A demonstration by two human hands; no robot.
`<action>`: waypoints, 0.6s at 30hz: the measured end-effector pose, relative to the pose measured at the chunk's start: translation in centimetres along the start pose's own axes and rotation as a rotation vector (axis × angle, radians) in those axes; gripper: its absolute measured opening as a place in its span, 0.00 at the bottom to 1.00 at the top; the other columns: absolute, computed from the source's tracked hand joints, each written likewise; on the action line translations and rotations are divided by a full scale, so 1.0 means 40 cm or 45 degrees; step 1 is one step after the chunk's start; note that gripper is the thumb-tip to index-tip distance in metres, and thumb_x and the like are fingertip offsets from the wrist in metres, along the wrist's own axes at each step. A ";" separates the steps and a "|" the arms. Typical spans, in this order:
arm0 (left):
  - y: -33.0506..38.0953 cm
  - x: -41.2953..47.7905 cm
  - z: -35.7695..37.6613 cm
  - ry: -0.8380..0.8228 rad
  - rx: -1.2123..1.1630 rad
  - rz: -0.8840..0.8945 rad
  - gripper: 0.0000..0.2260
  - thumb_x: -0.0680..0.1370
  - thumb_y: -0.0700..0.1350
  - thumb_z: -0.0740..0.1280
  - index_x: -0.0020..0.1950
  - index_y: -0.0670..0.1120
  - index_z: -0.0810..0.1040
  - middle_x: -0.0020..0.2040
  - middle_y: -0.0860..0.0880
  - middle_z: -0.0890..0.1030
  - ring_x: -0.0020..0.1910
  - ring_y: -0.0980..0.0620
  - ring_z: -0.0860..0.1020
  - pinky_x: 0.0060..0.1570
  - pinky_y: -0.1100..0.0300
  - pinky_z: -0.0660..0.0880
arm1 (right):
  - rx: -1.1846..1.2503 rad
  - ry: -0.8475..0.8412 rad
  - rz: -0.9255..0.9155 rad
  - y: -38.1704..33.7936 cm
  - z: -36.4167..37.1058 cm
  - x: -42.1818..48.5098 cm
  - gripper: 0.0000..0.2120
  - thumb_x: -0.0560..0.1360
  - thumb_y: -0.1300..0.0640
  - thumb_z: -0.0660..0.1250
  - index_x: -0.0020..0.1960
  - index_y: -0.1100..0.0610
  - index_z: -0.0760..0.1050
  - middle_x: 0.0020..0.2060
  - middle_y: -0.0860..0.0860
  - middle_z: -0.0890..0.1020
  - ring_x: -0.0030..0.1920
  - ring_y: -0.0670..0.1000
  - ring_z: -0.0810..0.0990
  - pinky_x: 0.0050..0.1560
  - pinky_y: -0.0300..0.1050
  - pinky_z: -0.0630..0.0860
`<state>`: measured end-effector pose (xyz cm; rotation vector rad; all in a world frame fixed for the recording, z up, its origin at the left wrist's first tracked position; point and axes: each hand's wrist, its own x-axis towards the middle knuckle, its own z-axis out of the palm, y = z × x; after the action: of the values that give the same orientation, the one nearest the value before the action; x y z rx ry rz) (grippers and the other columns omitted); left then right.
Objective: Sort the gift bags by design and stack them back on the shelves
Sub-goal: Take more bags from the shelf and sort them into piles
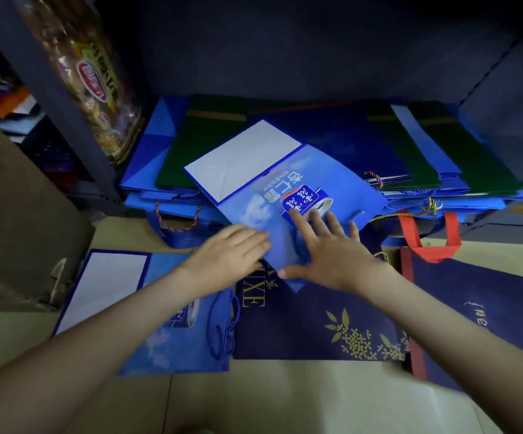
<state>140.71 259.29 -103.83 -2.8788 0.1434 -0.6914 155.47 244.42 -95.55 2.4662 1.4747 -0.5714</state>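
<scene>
Reaches forward with both bare arms from the lower edge of the view, forearms converging on a blue bag (pixel 285 183). Pinches the bag's near left edge with the left hand (pixel 232 252), fingers on top and what looks like the thumb tucked beneath. Lays the right hand (pixel 329 255) flat on the printed face, fingers straight and spread, thumb stretched out to the left, gripping nothing. Has the bag lying askew on the pile of flat bags (pixel 191 145) on the bottom shelf (pixel 504 222), white panel toward the back, near end jutting past the shelf front. Works above three more bags flat on the floor (pixel 285 396): a second blue bag (pixel 166 339) under the left forearm, a navy bag with gold leaves (pixel 310 327) below the right wrist, a navy bag with red handles (pixel 488 308) off to the right
</scene>
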 end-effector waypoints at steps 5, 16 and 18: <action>-0.059 -0.017 0.016 -0.373 0.301 -0.388 0.41 0.64 0.40 0.75 0.73 0.39 0.59 0.71 0.39 0.68 0.70 0.42 0.67 0.69 0.46 0.55 | 0.022 0.039 0.099 0.045 0.068 -0.010 0.51 0.69 0.26 0.57 0.77 0.48 0.31 0.78 0.53 0.42 0.77 0.58 0.42 0.73 0.64 0.44; -0.016 0.061 0.006 -0.114 0.224 -0.283 0.21 0.72 0.37 0.58 0.64 0.36 0.72 0.56 0.37 0.80 0.52 0.40 0.80 0.58 0.49 0.69 | -0.110 0.380 0.044 -0.021 0.080 -0.019 0.51 0.70 0.34 0.65 0.78 0.55 0.39 0.77 0.62 0.48 0.76 0.64 0.45 0.72 0.66 0.46; -0.008 0.066 -0.036 0.049 0.185 -0.239 0.17 0.73 0.35 0.61 0.62 0.36 0.73 0.51 0.40 0.81 0.46 0.42 0.80 0.51 0.52 0.70 | -0.096 0.559 0.031 -0.034 0.084 -0.014 0.46 0.67 0.50 0.73 0.77 0.58 0.53 0.72 0.66 0.63 0.71 0.69 0.61 0.64 0.71 0.62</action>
<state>142.39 259.05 -101.32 -2.7635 -0.1676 -0.7555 153.30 243.39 -98.34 2.6565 1.5694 0.0406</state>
